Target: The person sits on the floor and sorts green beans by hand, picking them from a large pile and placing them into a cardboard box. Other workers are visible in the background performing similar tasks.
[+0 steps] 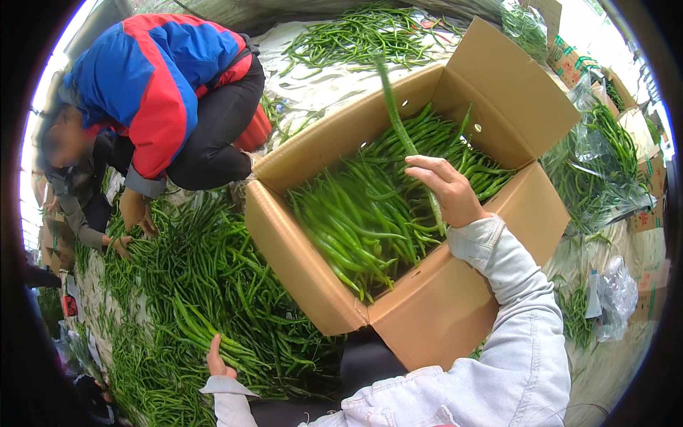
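An open cardboard box stands before me, with many long green chili peppers lying in it. Above them, my right hand holds one long green pepper between thumb and fingers, its far end rising past the box's back wall. At the lower left, my left hand has its thumb raised beside a bunch of green peppers; its other fingers are mostly hidden, and the bunch appears to lie in its grasp. Around it spreads a large heap of peppers on the ground.
A person in a blue and red jacket crouches at the upper left, hands in the heap, with another person beyond. More peppers lie on a pale sheet behind the box. Bagged peppers, cartons and a clear plastic bag are at right.
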`<move>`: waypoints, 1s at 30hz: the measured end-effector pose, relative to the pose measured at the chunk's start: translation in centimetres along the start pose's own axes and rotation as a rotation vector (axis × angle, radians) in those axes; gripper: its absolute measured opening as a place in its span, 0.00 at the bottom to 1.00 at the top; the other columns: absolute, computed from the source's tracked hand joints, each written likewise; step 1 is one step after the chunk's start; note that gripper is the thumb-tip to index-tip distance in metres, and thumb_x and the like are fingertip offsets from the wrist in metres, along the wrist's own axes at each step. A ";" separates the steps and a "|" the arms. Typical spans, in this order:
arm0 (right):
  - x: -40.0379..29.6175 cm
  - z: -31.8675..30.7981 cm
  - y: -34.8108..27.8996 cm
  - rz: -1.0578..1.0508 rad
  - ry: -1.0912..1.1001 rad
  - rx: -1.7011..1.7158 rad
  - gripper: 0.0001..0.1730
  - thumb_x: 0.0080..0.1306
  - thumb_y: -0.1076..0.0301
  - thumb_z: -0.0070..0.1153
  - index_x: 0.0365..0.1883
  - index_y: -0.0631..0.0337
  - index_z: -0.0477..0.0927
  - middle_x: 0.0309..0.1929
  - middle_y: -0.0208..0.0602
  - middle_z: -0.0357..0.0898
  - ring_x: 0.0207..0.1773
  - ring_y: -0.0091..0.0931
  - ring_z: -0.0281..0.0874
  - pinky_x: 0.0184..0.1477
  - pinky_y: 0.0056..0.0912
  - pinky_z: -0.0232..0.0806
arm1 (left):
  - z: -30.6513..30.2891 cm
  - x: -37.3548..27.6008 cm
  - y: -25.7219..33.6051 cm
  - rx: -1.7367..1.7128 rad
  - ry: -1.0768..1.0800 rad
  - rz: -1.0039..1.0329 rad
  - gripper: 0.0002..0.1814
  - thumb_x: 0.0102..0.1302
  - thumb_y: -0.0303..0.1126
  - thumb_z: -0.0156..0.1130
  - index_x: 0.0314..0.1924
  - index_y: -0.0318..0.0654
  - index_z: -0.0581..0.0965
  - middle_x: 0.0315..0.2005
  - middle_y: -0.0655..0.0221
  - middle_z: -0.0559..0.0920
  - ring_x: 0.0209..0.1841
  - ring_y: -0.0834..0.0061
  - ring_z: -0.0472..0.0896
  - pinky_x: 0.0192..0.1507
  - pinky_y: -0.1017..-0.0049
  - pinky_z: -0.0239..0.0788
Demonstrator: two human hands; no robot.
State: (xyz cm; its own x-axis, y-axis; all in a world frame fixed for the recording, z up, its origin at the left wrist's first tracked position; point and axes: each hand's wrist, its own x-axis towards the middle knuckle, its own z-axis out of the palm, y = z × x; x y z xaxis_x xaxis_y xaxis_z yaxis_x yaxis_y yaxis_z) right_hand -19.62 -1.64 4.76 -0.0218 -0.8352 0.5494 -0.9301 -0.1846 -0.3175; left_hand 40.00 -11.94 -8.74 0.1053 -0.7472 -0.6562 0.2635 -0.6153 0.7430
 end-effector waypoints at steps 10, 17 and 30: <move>-0.8 0.2 -0.4 0.025 -0.010 -0.162 0.20 0.50 0.86 0.51 0.43 0.63 0.76 0.50 0.39 0.75 0.51 0.39 0.73 0.53 0.38 0.70 | -1.1 0.0 0.3 -0.011 -0.007 0.014 0.15 0.61 0.40 0.66 0.44 0.42 0.79 0.38 0.68 0.83 0.39 0.66 0.82 0.44 0.62 0.74; -1.4 -0.7 -0.6 0.042 -0.031 -0.249 0.19 0.46 0.86 0.51 0.37 0.62 0.75 0.49 0.39 0.73 0.53 0.40 0.71 0.54 0.42 0.68 | -0.5 0.0 0.2 -0.013 -0.014 -0.002 0.15 0.61 0.41 0.66 0.43 0.42 0.78 0.37 0.68 0.83 0.38 0.66 0.81 0.43 0.62 0.74; -0.5 -7.5 0.6 0.208 0.294 -0.507 0.14 0.52 0.84 0.50 0.36 0.60 0.73 0.40 0.36 0.76 0.43 0.38 0.72 0.46 0.38 0.66 | -0.7 -0.3 0.8 -0.022 -0.003 0.015 0.16 0.60 0.35 0.68 0.45 0.36 0.79 0.40 0.69 0.82 0.40 0.71 0.81 0.44 0.67 0.73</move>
State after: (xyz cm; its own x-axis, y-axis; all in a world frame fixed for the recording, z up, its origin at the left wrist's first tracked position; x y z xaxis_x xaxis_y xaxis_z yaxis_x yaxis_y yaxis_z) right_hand -22.90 2.59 10.12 -0.2542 -0.6365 0.7282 -0.9523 0.2960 -0.0737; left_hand 40.84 -12.02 -8.04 0.1062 -0.7575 -0.6442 0.2824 -0.5982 0.7499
